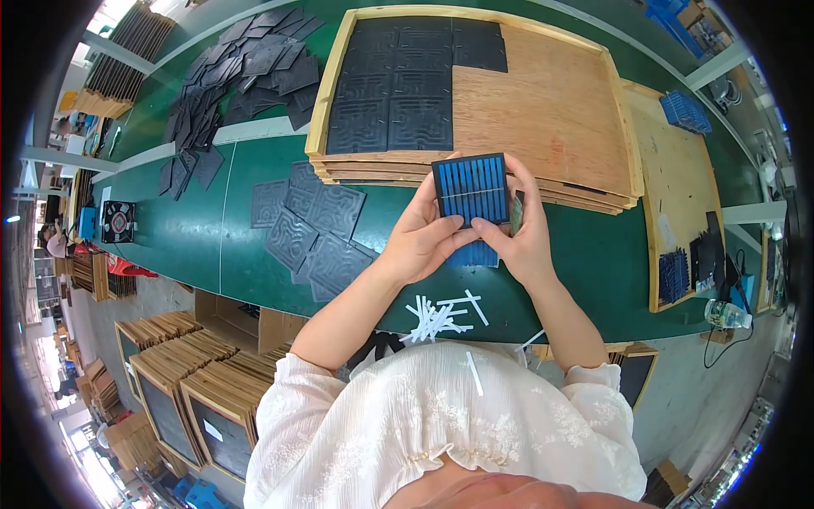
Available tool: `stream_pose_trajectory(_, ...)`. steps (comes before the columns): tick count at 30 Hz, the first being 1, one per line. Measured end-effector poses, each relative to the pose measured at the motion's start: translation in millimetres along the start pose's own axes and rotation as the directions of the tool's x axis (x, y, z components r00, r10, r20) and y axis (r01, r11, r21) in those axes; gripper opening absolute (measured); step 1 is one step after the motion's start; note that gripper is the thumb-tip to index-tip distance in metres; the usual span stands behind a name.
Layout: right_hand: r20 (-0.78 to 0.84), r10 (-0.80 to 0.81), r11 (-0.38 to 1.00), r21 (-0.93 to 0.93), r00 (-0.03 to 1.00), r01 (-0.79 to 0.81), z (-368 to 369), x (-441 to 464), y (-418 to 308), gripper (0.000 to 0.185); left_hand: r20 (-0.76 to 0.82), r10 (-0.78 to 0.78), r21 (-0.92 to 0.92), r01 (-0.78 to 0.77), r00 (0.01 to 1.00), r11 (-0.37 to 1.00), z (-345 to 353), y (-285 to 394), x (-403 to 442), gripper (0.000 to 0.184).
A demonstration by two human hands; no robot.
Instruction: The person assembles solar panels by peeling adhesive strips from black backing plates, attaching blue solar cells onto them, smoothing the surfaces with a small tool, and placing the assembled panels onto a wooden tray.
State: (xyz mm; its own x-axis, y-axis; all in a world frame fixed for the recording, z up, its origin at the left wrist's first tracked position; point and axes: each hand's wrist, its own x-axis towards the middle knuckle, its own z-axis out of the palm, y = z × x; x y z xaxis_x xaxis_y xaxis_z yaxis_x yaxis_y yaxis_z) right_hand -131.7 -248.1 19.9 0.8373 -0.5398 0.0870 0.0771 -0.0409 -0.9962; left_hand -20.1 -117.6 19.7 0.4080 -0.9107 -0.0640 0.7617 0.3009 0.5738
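Both my hands hold a small blue solar panel with a black frame (471,190) above the green table (242,254). My left hand (420,237) grips its left edge, with the thumb on the lower front. My right hand (526,237) has the right side, its thumb also at the bottom edge. A dark greenish piece (516,212) shows between the panel and my right fingers. Below my hands, another blue panel (473,254) lies partly hidden. White strips (434,319) are heaped near the table's front edge, and one strip (474,373) rests on the white shirt.
Stacked wooden trays (543,110) stand behind my hands, the top one partly filled with black patterned squares (394,85). More black squares (314,225) lie left of my hands. A big dark pile (254,64) is farther back. A bottle (727,315) lies at right.
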Motion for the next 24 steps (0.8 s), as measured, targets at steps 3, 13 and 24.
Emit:
stream_pose_trajectory(3,-0.018,0.003,1.000,0.009,1.000,-0.003,1.6,-0.2,0.4,0.082,-0.005,0.007,0.003,-0.007,1.000,1.000,-0.1,-1.6,0.0,0.077)
stream_pose_trajectory(13,-0.038,0.023,1.000,0.016,0.999,-0.023,0.7,0.3,7.6,0.081,-0.034,0.012,0.038,-0.010,0.999,0.999,2.8,-2.9,0.4,0.077)
stream_pose_trajectory(24,0.013,-0.020,0.998,0.058,1.000,0.019,-4.2,1.9,2.0,0.082,0.045,0.004,-0.171,0.004,0.999,0.985,-0.5,-2.5,-1.4,0.075)
